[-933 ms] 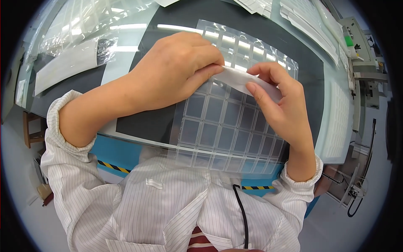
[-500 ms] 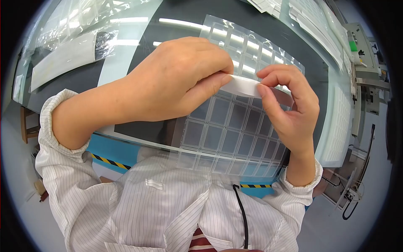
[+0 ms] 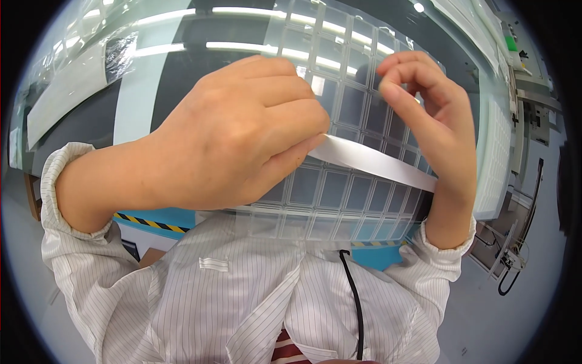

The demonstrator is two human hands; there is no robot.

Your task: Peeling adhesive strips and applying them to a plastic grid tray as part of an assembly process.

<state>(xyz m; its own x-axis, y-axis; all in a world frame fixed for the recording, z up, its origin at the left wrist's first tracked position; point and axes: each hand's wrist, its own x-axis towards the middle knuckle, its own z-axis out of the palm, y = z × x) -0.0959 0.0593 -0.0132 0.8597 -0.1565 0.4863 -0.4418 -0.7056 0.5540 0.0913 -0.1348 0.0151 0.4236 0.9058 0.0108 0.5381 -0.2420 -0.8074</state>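
Observation:
A narrow white strip (image 3: 373, 159) is pinched at one end between the thumb and fingers of my left hand (image 3: 248, 130). From there it slants down to the right, and its far end passes behind my right wrist. Apart from the strip, my right hand (image 3: 433, 106) is raised with thumb and forefinger pressed together; anything between them is too small to make out. Beneath both hands lies a clear plastic tray (image 3: 330, 188) of rectangular cells in rows. Its near edge overhangs the table in front of my body.
Under the tray is a glass-topped table with a dark surface (image 3: 182, 79). Clear plastic film (image 3: 121, 51) and a white sheet (image 3: 66, 97) lie at the left. White trays (image 3: 494, 155) line the right side, with grey machinery (image 3: 536, 97) beyond.
My right hand has let go of the white strip and moved up and away from it. The strip now stretches out from my left hand, which has shifted slightly left and down.

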